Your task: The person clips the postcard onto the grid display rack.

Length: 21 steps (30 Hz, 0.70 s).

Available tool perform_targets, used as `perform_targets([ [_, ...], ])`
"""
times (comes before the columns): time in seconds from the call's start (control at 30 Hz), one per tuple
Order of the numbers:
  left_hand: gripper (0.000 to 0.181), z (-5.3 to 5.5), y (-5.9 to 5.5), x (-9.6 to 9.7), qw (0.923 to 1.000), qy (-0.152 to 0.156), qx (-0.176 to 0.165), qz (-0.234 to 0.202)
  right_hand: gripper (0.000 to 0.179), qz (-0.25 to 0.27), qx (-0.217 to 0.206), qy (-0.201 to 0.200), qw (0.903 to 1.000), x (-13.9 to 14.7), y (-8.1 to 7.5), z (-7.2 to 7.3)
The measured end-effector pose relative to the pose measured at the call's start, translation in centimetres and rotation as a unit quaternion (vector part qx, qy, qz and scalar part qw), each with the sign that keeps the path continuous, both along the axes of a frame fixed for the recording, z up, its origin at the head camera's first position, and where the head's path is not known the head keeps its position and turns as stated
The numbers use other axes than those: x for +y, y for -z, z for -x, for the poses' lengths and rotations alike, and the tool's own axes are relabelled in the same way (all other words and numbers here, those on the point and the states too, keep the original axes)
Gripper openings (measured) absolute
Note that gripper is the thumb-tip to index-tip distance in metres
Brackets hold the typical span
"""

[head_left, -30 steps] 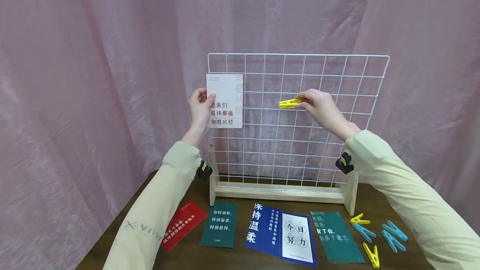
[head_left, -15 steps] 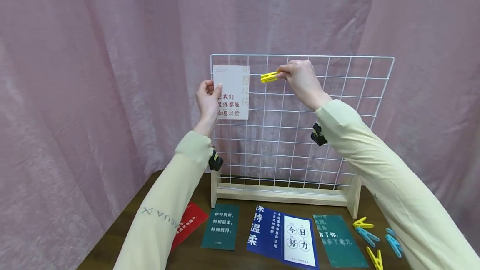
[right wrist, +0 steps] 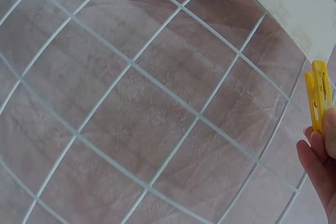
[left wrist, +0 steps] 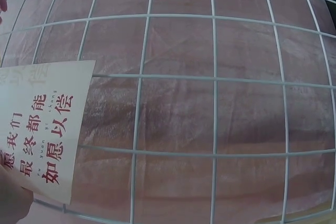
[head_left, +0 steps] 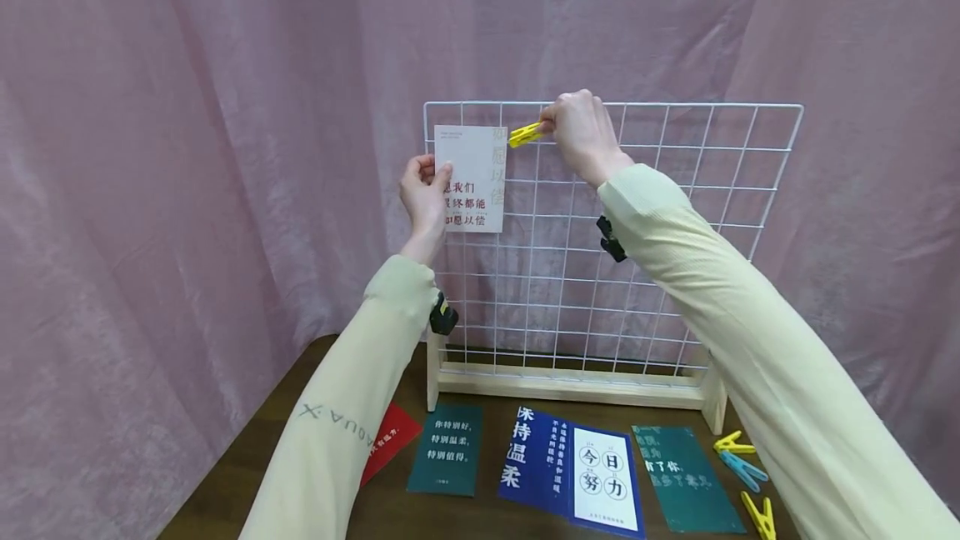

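Note:
My left hand [head_left: 426,194] pinches a white card [head_left: 471,161] with red writing by its left edge, holding it upright at the upper left of the white wire grid [head_left: 570,277]. In the left wrist view the card [left wrist: 65,103] lies in front of the grid bars. A yellow clothespin [head_left: 525,135] is pinched between the thumb and fingers of my right hand [head_left: 581,132], just right of the card's upper right corner. The right wrist view has the clothespin [right wrist: 319,93] with its tip close by the card's corner; whether they touch I cannot tell.
The grid stands in a wooden base [head_left: 570,387] on a dark table [head_left: 300,407]. Before it lie a red card [head_left: 393,436], green cards [head_left: 446,448] and blue cards [head_left: 536,457]. At right are yellow clothespins [head_left: 759,515] and a blue clothespin [head_left: 742,471]. A pink curtain [head_left: 225,148] hangs behind.
My right hand has moved up and left, bringing the yellow clothespin to the card's upper right corner. My left hand has raised the card slightly and shifted it right.

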<state>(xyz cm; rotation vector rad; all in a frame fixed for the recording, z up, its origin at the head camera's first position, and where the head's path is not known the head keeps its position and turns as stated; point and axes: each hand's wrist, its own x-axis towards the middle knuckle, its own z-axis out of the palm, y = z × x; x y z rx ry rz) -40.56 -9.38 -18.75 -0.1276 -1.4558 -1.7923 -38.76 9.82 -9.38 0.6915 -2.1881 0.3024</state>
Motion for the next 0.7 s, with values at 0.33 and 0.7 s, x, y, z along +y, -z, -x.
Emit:
perform_targets([
  [0.33,0.021,-0.2,0.0,0.4,0.9997,-0.019,0.003,-0.014,0.014,0.009,-0.001,0.009,0.9999,-0.6,0.7,0.3],
  [0.7,0.022,-0.4,-0.2,1.1,0.9968,-0.080,0.000,0.004,0.017,-0.033,0.035,0.045,0.9979,-0.9,0.8,0.3],
])
